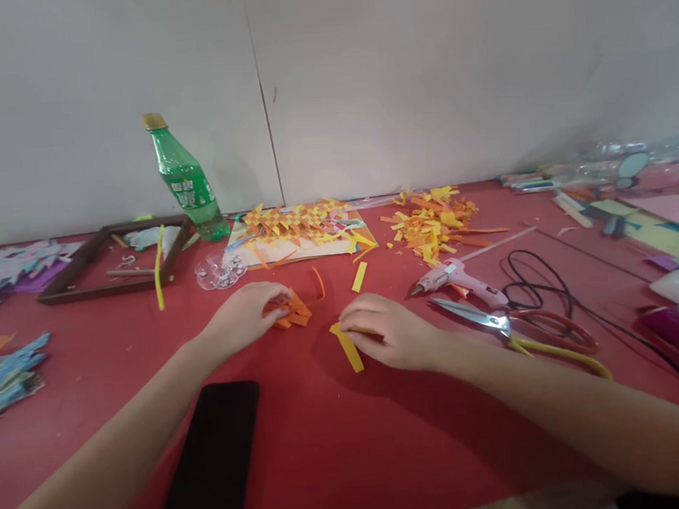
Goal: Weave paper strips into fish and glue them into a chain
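Note:
My left hand (245, 316) has its fingers closed on a small bunch of orange paper strips (297, 310) over the red table. To its right, my right hand (389, 331) pinches a yellow paper strip (348, 349), whose lower part hangs toward me. A loose yellow strip (359, 276) lies just beyond the right hand. Behind the hands, a pale board (273, 252) bears a woven-looking mass of orange and yellow paper (295, 221). A heap of orange and yellow strips (435, 222) sits to the right of the board.
Right of my hands lie a pink glue gun (464, 282) with a black cord (533, 289) and open scissors (500, 323). A black phone (215, 463) is near my left forearm. A green bottle (191, 188) stands beside a brown frame (110, 292) at the back left.

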Demonstrator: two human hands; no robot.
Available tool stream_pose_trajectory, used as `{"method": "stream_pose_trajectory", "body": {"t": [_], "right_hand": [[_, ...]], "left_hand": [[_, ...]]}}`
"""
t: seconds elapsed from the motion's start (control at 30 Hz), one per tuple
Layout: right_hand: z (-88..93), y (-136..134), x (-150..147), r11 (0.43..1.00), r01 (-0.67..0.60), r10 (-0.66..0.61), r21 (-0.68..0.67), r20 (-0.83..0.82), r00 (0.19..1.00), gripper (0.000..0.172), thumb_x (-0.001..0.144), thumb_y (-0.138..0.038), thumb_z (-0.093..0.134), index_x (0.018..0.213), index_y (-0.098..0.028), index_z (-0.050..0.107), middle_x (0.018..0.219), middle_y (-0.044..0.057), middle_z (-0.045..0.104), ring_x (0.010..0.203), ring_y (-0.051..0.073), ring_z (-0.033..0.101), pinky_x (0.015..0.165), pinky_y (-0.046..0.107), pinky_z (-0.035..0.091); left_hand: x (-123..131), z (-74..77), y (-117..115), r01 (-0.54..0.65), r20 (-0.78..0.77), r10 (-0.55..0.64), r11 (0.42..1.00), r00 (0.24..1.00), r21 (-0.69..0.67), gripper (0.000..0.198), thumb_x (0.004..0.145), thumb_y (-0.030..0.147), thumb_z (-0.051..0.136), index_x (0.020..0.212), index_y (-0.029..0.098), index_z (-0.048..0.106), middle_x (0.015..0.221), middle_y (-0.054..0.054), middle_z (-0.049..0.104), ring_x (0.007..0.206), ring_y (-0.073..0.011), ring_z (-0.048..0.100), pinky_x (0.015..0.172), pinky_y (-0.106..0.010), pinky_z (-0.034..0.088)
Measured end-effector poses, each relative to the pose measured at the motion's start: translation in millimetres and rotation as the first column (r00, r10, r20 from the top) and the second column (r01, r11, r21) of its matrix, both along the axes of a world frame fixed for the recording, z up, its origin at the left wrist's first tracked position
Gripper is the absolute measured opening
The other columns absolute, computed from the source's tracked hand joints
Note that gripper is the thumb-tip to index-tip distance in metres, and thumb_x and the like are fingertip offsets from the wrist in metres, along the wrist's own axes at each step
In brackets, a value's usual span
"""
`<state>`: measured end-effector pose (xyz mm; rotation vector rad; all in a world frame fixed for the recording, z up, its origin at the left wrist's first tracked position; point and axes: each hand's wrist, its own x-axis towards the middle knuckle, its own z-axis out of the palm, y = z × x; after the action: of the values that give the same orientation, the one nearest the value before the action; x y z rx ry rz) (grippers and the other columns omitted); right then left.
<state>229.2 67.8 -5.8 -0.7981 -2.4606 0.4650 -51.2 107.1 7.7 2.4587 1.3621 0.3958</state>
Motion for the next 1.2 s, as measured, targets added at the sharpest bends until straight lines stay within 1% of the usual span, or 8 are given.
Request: {"method": "stream_pose_trajectory", "body": {"t": [0.2, 0.3, 0.43, 0.5, 0.73, 0.83, 1.0, 1.2], "right_hand": [[4.2, 37.9, -31.0, 0.989, 0.138, -0.136, -0.054, 0.041, 0.990, 0.024, 0.090, -0.026, 0.061, 0.111, -0.015, 0.065, 0.114, 0.012, 0.064, 0.110, 0.022, 0.058, 0.098, 0.037, 0.045], [-0.6, 52.2, -50.4, 0.978, 0.176, -0.167, -0.110, 0.089, 0.982, 0.032, 0.084, -0.035, 0.071, 0.108, -0.015, 0.067, 0.111, 0.012, 0.062, 0.103, 0.023, 0.059, 0.090, 0.036, 0.048], [-4.5, 63.1, -65.3, 0.971, 0.188, -0.169, -0.150, 0.131, 0.977, 0.009, 0.083, -0.021, 0.070, 0.092, -0.018, 0.071, 0.094, 0.006, 0.062, 0.090, 0.017, 0.059, 0.080, 0.029, 0.046], [-4.4, 66.2, -66.7, 0.968, 0.200, -0.178, -0.153, 0.142, 0.974, 0.007, 0.085, -0.016, 0.066, 0.088, -0.018, 0.071, 0.089, 0.004, 0.062, 0.085, 0.016, 0.058, 0.077, 0.027, 0.044], [-2.1, 64.2, -61.6, 0.958, 0.253, -0.231, -0.136, 0.161, 0.960, 0.011, 0.090, -0.022, 0.061, 0.087, -0.015, 0.070, 0.091, 0.007, 0.063, 0.083, 0.017, 0.057, 0.075, 0.029, 0.042], [-0.6, 60.5, -61.8, 0.963, 0.237, -0.214, -0.126, 0.171, 0.962, 0.010, 0.086, -0.024, 0.067, 0.089, -0.016, 0.070, 0.092, 0.007, 0.063, 0.088, 0.018, 0.057, 0.076, 0.029, 0.043], [1.7, 57.9, -61.6, 0.979, 0.171, -0.148, -0.114, 0.186, 0.971, 0.012, 0.087, -0.012, 0.060, 0.091, -0.015, 0.071, 0.093, 0.008, 0.065, 0.088, 0.017, 0.059, 0.080, 0.030, 0.044], [5.6, 57.9, -53.3, 0.993, 0.017, 0.006, -0.119, 0.196, 0.981, 0.019, 0.088, -0.007, 0.057, 0.090, -0.016, 0.074, 0.093, 0.008, 0.069, 0.089, 0.016, 0.062, 0.084, 0.030, 0.046]], "left_hand": [[-3.9, -15.6, -10.4, -0.050, 0.046, 0.048, 0.998, 0.998, 0.045, 0.028, 0.090, 0.028, 0.048, 0.113, 0.022, 0.064, 0.112, -0.008, 0.072, 0.105, -0.0255, 0.065, 0.093, -0.040, 0.050], [-5.8, -18.3, -14.5, -0.075, 0.045, 0.073, 0.996, 0.996, 0.055, 0.029, 0.092, 0.029, 0.046, 0.113, 0.020, 0.062, 0.114, -0.009, 0.072, 0.106, -0.0266, 0.064, 0.093, -0.042, 0.050], [-6.8, -16.0, -20.3, -0.097, 0.040, 0.094, 0.993, 0.995, 0.071, 0.039, 0.091, 0.017, 0.035, 0.124, 0.017, 0.056, 0.120, -0.011, 0.069, 0.113, -0.0258, 0.062, 0.098, -0.044, 0.048], [-7.4, -15.4, -24.4, -0.101, 0.039, 0.099, 0.992, 0.994, 0.074, 0.043, 0.089, 0.013, 0.034, 0.128, 0.017, 0.052, 0.120, -0.010, 0.069, 0.114, -0.0243, 0.062, 0.099, -0.042, 0.048], [-12.2, -20.2, -33.0, -0.145, 0.036, 0.142, 0.985, 0.989, 0.094, 0.039, 0.090, 0.034, 0.049, 0.126, 0.019, 0.049, 0.117, -0.010, 0.070, 0.107, -0.0257, 0.067, 0.093, -0.041, 0.052], [-14.4, -21.2, -32.9, -0.171, 0.015, 0.171, 0.978, 0.985, 0.115, 0.044, 0.092, 0.035, 0.048, 0.132, 0.019, 0.044, 0.117, -0.010, 0.071, 0.108, -0.0265, 0.067, 0.091, -0.041, 0.053], [-21.6, -21.7, -31.5, -0.209, -0.046, 0.220, 0.962, 0.974, 0.174, 0.046, 0.093, 0.036, 0.045, 0.135, 0.018, 0.044, 0.124, -0.012, 0.069, 0.118, -0.0320, 0.062, 0.099, -0.047, 0.048], [-32.9, -23.0, -23.2, -0.247, -0.082, 0.266, 0.951, 0.960, 0.187, 0.042, 0.095, 0.030, 0.040, 0.135, 0.020, 0.044, 0.123, -0.010, 0.070, 0.115, -0.0281, 0.065, 0.093, -0.042, 0.052]]}}
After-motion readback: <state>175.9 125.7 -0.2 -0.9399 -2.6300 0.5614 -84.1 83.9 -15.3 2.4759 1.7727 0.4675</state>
